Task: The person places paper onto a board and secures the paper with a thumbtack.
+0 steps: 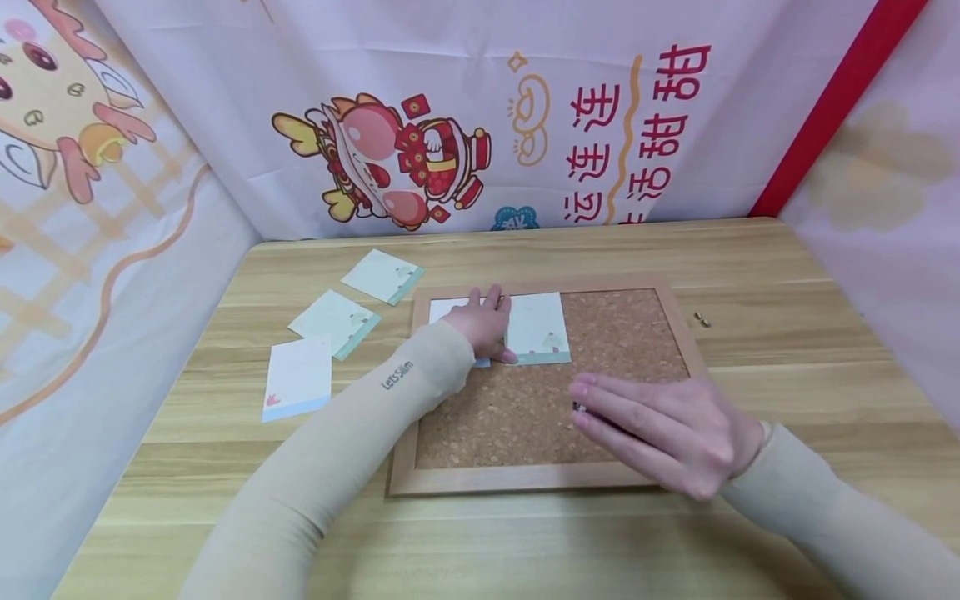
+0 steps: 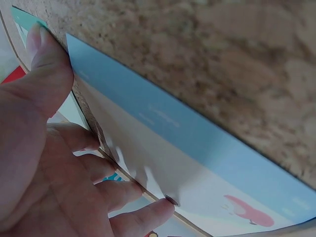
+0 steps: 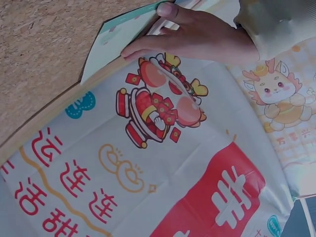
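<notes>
A cork board (image 1: pixel 495 425) in a wooden frame lies on the table. A green-edged note (image 1: pixel 536 321) and a blue-edged note (image 2: pixel 187 133) lie side by side along its far edge. My left hand (image 1: pixel 482 327) rests across where they meet, its thumb on the green-edged note's corner and its fingers extended toward the frame. A small round tack head (image 2: pixel 172 200) shows on the blue-edged note beside one fingertip. Over the board's near right part, my right hand (image 1: pixel 667 425) pinches a small shiny push pin (image 1: pixel 578 407), mostly hidden by the fingers.
Left of the board lie two green-edged notes (image 1: pixel 384 275) and another blue-edged note (image 1: pixel 297 375), the latter overlapping one of them. Two small brass-coloured pins (image 1: pixel 701 319) lie on the table (image 1: pixel 810 375) right of the board. A printed cloth (image 1: pixel 450 50) hangs behind the table.
</notes>
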`<state>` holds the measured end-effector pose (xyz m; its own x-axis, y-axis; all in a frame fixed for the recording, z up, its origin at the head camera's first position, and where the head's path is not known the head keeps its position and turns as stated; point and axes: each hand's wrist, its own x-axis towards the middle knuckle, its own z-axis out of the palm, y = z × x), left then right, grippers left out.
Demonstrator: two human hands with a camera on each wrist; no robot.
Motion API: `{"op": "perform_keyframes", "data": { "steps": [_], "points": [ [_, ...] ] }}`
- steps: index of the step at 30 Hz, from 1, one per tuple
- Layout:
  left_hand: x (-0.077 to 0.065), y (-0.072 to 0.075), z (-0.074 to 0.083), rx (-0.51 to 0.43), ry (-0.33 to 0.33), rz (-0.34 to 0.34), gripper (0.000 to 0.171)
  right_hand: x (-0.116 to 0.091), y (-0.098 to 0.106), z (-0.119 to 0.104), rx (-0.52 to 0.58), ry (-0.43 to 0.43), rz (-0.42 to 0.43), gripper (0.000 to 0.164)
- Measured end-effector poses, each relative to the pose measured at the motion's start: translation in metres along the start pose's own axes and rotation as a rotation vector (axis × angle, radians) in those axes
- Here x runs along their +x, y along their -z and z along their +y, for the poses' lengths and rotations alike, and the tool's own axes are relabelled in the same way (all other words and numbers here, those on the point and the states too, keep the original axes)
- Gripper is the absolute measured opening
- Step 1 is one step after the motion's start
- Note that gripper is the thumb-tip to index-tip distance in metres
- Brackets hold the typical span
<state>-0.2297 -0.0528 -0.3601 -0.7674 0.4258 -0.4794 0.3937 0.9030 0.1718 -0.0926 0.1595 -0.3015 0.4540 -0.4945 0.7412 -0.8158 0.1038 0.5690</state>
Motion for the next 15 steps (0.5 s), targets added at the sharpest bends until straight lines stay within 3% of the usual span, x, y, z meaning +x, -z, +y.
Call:
{"op": "perform_keyframes", "data": {
  "steps": [9, 12, 15],
  "points": [
    [-0.001, 0.0, 0.0, -0.001, -0.004, 0.011, 0.094, -0.002, -0.001, 0.001, 0.001, -0.016, -0.024, 0.021],
    [-0.001, 0.0, 0.0, 0.005, -0.001, 0.011, 0.094, -0.001, -0.001, 0.006, -0.001, -0.061, -0.06, 0.022],
    [-0.001, 0.0, 0.001, 0.002, 0.004, 0.011, 0.095, -0.003, -0.001, 0.012, 0.0, -0.151, -0.156, 0.022]
  ]
}}
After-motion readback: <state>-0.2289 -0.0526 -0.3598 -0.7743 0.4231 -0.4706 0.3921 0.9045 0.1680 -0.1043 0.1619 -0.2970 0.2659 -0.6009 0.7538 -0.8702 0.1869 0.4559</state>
